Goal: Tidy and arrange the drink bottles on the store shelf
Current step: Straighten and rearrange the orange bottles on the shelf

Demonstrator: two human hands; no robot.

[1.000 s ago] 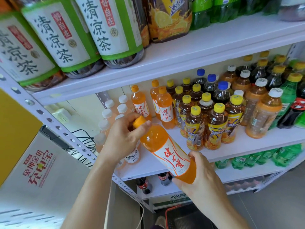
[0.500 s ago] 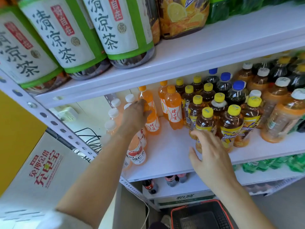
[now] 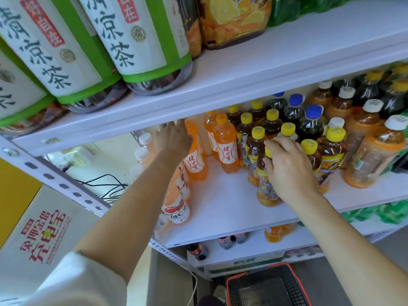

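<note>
The white store shelf fills the view. Its upper board carries large green-labelled tea bottles, standing side by side at the left. On the floor below sits a red-rimmed basket.

The drink bottles stand on the middle board in groups. White-capped pale bottles are at the far left. Orange soda bottles stand beside them. Yellow-capped dark tea bottles fill the centre, with blue-capped dark bottles behind. White-capped amber bottles stand at the right.

The left hand reaches up to the nearest orange bottle and covers its cap and neck. Its fingers lie close together, pointing up under the upper board. I cannot tell whether they curl round the neck.

The right hand holds the front tea bottle. This bottle stands upright near the shelf's front edge, just ahead of its row. The fingers curl over its neck and shoulder, and a bit of yellow cap shows beside the thumb.
</note>
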